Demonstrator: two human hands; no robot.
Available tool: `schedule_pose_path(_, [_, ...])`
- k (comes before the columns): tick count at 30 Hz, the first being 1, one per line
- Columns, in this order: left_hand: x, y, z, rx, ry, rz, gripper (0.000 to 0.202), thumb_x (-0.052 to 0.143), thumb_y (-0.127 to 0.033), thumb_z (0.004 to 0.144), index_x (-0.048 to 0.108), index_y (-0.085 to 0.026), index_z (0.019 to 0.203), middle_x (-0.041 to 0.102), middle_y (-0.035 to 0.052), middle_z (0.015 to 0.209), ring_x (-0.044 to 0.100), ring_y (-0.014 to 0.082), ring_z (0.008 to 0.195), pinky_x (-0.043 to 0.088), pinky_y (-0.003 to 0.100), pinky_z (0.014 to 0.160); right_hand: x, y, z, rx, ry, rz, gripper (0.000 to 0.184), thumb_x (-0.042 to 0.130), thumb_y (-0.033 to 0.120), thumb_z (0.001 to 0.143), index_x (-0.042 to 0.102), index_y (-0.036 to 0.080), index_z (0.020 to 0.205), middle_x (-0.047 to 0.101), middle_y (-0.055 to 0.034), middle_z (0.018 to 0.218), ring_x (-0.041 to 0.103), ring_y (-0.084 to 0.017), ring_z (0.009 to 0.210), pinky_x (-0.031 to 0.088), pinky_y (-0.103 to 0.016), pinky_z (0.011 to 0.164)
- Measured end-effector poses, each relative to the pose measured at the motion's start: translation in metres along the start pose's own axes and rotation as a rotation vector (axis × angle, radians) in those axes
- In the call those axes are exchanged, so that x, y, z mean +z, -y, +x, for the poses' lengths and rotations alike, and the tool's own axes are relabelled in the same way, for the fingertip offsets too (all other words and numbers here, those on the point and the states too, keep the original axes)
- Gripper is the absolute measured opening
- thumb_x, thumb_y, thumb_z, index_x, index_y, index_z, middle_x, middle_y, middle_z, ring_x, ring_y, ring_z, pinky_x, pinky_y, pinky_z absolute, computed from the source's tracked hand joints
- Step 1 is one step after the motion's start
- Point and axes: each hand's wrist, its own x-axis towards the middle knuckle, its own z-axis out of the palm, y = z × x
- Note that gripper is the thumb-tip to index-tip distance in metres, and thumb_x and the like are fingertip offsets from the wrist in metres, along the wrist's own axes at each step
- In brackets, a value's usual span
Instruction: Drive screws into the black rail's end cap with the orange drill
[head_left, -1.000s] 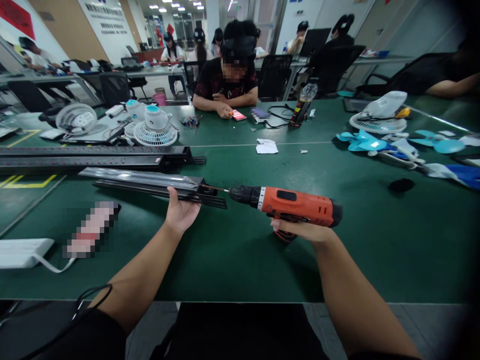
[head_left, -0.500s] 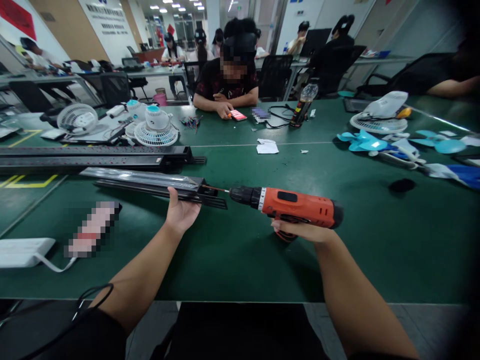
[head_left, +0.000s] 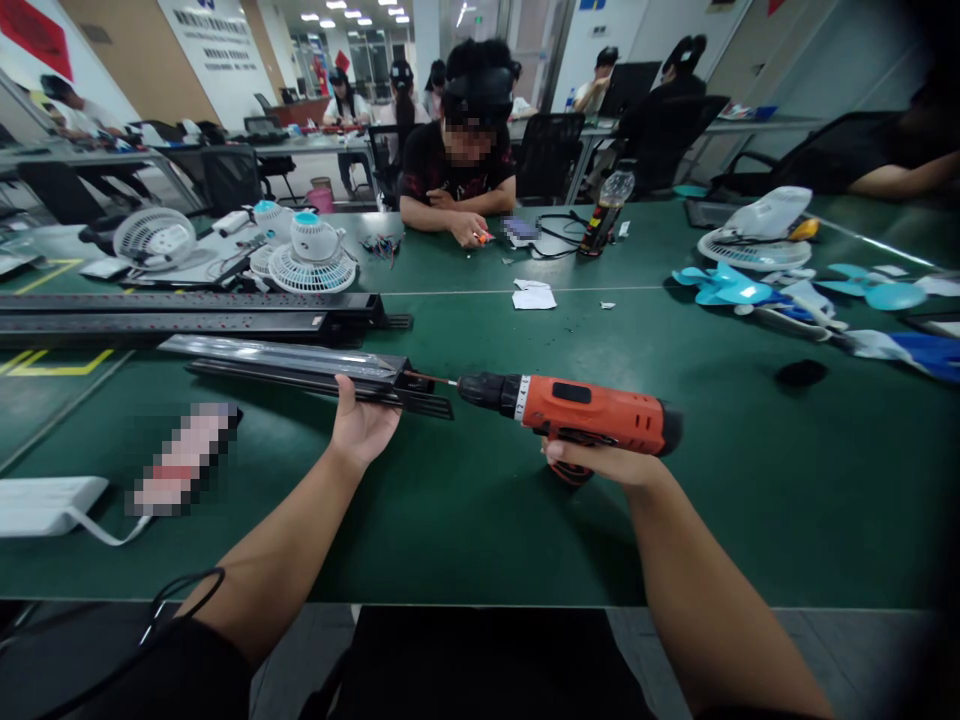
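My left hand [head_left: 365, 428] is wrapped round the near end of a long black metal rail [head_left: 360, 372], thumb up along its side and fingers underneath. Clear film covers part of the rail's top. In my right hand [head_left: 600, 458] is an orange and black cordless drill [head_left: 600, 412], gripped by its handle and lying level with its chuck to the left. A long thin bit [head_left: 439, 379] runs from the chuck to the rail's open end. Whether its tip touches a screw inside is hidden.
Two more black rails [head_left: 187, 318] lie behind mine. A phone [head_left: 184, 460] and a white power strip [head_left: 49, 503] are at left. White fans [head_left: 311, 255], blue fan blades [head_left: 724, 285] and a bottle [head_left: 606, 215] stand farther back. Across the green table [head_left: 480, 530] sits a person [head_left: 461, 160].
My hands, the drill and the rail hold almost the same position. Across the table, the person's hand has shifted, and the phone under it no longer shows its lit screen.
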Motion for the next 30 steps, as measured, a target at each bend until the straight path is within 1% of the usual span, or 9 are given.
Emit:
schedule_pose_path(2, [0.0012, 0.0003, -0.0003, 0.009, -0.020, 0.014, 0.064, 0.068, -0.074, 0.093, 0.075, -0.021, 0.128, 0.082, 0.0096, 0.122, 0.071, 0.0296, 0.131, 0.057, 0.040, 0.110, 0.0001, -0.0016, -0.0004, -0.026, -0.012, 0.014, 0.027, 0.083, 0.050, 0.093, 0.073, 0.024, 0.095, 0.070, -0.0015, 0.073, 0.069, -0.018, 0.062, 0.068, -0.036, 0.058])
schedule_pose_path(4, [0.0017, 0.0004, -0.0004, 0.012, -0.030, 0.017, 0.065, 0.070, -0.074, 0.091, 0.075, -0.021, 0.129, 0.082, 0.0098, 0.123, 0.070, 0.0299, 0.132, 0.056, 0.039, 0.111, 0.0006, -0.0034, -0.0009, -0.035, -0.023, 0.011, 0.028, 0.083, 0.050, 0.093, 0.073, 0.024, 0.092, 0.072, -0.0021, 0.074, 0.070, -0.019, 0.063, 0.069, -0.036, 0.061])
schedule_pose_path(7, [0.0007, 0.0002, -0.0002, 0.007, -0.012, 0.008, 0.065, 0.068, -0.073, 0.093, 0.074, -0.021, 0.131, 0.081, 0.0103, 0.125, 0.072, 0.0291, 0.129, 0.056, 0.038, 0.110, 0.0020, -0.0043, -0.0011, -0.023, -0.056, -0.012, 0.028, 0.082, 0.049, 0.094, 0.072, 0.023, 0.090, 0.073, -0.0027, 0.074, 0.072, -0.018, 0.065, 0.069, -0.033, 0.062])
schedule_pose_path(10, [-0.0011, -0.0001, 0.0001, -0.003, 0.010, -0.022, 0.066, 0.070, -0.071, 0.093, 0.072, -0.021, 0.136, 0.081, 0.0095, 0.125, 0.074, 0.0272, 0.124, 0.056, 0.037, 0.109, 0.0029, -0.0024, -0.0003, -0.056, -0.064, -0.052, 0.028, 0.080, 0.049, 0.095, 0.072, 0.022, 0.089, 0.073, -0.0028, 0.074, 0.073, -0.018, 0.067, 0.068, -0.032, 0.065])
schedule_pose_path(14, [-0.0024, 0.0002, 0.0003, 0.001, 0.012, -0.031, 0.072, 0.077, -0.070, 0.089, 0.069, -0.021, 0.142, 0.081, 0.0088, 0.125, 0.073, 0.0280, 0.126, 0.054, 0.038, 0.112, 0.0030, 0.0014, 0.0006, -0.093, -0.052, -0.078, 0.030, 0.078, 0.049, 0.097, 0.071, 0.022, 0.087, 0.073, -0.0025, 0.073, 0.074, -0.018, 0.066, 0.068, -0.031, 0.065])
schedule_pose_path(17, [-0.0034, 0.0006, 0.0007, 0.010, 0.016, -0.024, 0.072, 0.076, -0.070, 0.090, 0.069, -0.019, 0.141, 0.081, 0.0096, 0.125, 0.073, 0.0285, 0.126, 0.054, 0.038, 0.112, 0.0036, 0.0032, 0.0005, -0.104, -0.042, -0.078, 0.031, 0.076, 0.049, 0.099, 0.071, 0.021, 0.086, 0.074, -0.0031, 0.073, 0.075, -0.018, 0.066, 0.070, -0.032, 0.066])
schedule_pose_path(20, [-0.0049, 0.0008, 0.0016, 0.007, 0.035, -0.029, 0.069, 0.074, -0.070, 0.092, 0.070, -0.020, 0.140, 0.082, 0.0089, 0.124, 0.073, 0.0283, 0.126, 0.055, 0.038, 0.111, 0.0046, 0.0030, 0.0001, -0.092, -0.047, -0.070, 0.033, 0.075, 0.050, 0.099, 0.071, 0.021, 0.084, 0.073, -0.0030, 0.072, 0.075, -0.019, 0.065, 0.071, -0.033, 0.066])
schedule_pose_path(25, [-0.0059, 0.0011, 0.0024, 0.016, 0.035, -0.009, 0.070, 0.072, -0.071, 0.092, 0.071, -0.020, 0.140, 0.081, 0.0097, 0.126, 0.070, 0.0304, 0.132, 0.054, 0.040, 0.113, 0.0041, -0.0021, -0.0008, -0.109, -0.060, -0.079, 0.030, 0.076, 0.049, 0.099, 0.071, 0.022, 0.087, 0.073, -0.0027, 0.072, 0.075, -0.019, 0.064, 0.070, -0.031, 0.063])
schedule_pose_path(30, [-0.0071, 0.0010, 0.0029, 0.015, 0.052, -0.002, 0.068, 0.070, -0.072, 0.093, 0.073, -0.018, 0.136, 0.081, 0.0098, 0.124, 0.072, 0.0288, 0.127, 0.055, 0.038, 0.110, 0.0033, -0.0066, -0.0025, -0.147, -0.061, -0.121, 0.029, 0.074, 0.047, 0.101, 0.070, 0.022, 0.087, 0.073, -0.0031, 0.073, 0.075, -0.019, 0.067, 0.069, -0.033, 0.065])
